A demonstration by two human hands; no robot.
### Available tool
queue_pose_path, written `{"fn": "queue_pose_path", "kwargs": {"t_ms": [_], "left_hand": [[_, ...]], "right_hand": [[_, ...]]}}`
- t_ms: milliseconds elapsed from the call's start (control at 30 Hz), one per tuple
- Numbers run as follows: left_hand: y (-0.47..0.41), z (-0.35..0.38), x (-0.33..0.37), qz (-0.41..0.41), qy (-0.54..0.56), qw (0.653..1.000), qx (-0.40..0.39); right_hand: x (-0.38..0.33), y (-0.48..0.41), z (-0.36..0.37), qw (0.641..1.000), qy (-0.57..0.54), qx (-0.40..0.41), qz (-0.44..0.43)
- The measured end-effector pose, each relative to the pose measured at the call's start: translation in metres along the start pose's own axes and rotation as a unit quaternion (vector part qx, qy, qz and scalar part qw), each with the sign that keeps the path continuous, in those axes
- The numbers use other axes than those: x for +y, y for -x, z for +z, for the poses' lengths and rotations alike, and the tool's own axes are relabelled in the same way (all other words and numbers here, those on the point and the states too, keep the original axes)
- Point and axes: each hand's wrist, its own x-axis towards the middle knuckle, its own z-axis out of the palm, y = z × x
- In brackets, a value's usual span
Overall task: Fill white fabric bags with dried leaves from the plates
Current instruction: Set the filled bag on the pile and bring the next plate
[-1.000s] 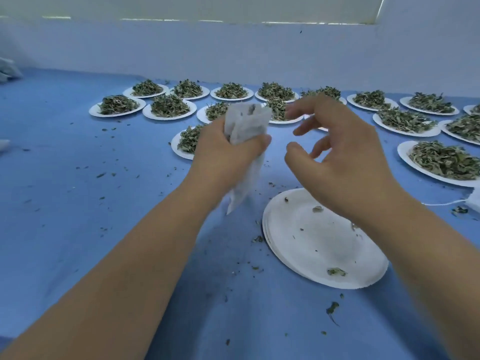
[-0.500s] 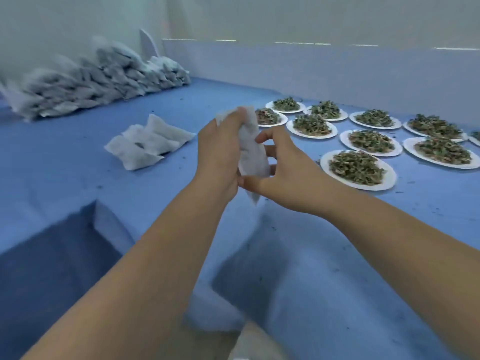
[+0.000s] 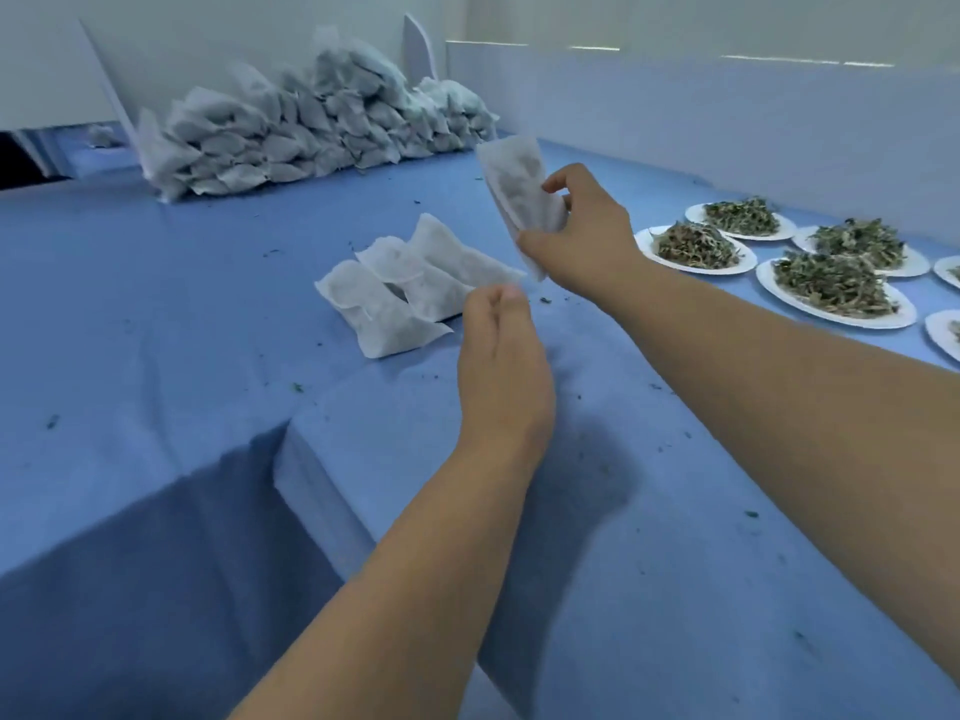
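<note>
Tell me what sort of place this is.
Probably a small hand-packing workshop for dried herbs or tea: a big stack of filled white bags against the far wall, plates heaped with dried leaves on a blue-covered worktable, and the right hand holding another bag.

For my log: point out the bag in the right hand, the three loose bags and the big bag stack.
Held bag point(image 3: 514, 179): head view, its upper panel.
Three loose bags point(image 3: 410, 283): head view, the middle bag.
Bag stack point(image 3: 311, 137): head view, its front face.
</note>
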Motion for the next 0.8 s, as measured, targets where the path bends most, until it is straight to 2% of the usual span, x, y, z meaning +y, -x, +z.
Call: {"fn": "queue_pose_path", "kwargs": {"t_ms": [200, 333, 367, 433, 533, 667, 800], "left_hand": [[0.004, 0.003, -0.004, 0.048, -0.085, 0.994, -0.043], [0.005, 0.003, 0.002, 0.037, -0.114, 0.992, -0.044], [0.008, 0.004, 0.002, 0.043, -0.126, 0.990, -0.046], [0.021, 0.010, 0.003, 0.108, -0.181, 0.975, -0.067], [0.052, 0.041, 0.012, 0.223, -0.246, 0.929, -0.162], [0.086, 0.108, 0.034, 0.169, -0.180, 0.950, -0.193], [0.120, 0.170, 0.036, 0.105, -0.216, 0.941, -0.239]], "right_hand": [[0.022, -0.058, 0.055, 0.991, 0.096, -0.089, 0.033], [0.021, -0.044, 0.035, 0.993, 0.077, -0.079, 0.042], [0.021, -0.035, 0.021, 0.994, 0.076, -0.070, 0.033], [0.024, -0.011, -0.019, 0.995, 0.080, -0.058, 0.023], [0.035, 0.036, -0.091, 0.991, 0.120, -0.051, 0.023], [0.055, 0.105, -0.188, 0.985, 0.165, -0.011, 0.042], [0.083, 0.173, -0.278, 0.977, 0.175, 0.021, 0.117]]}}
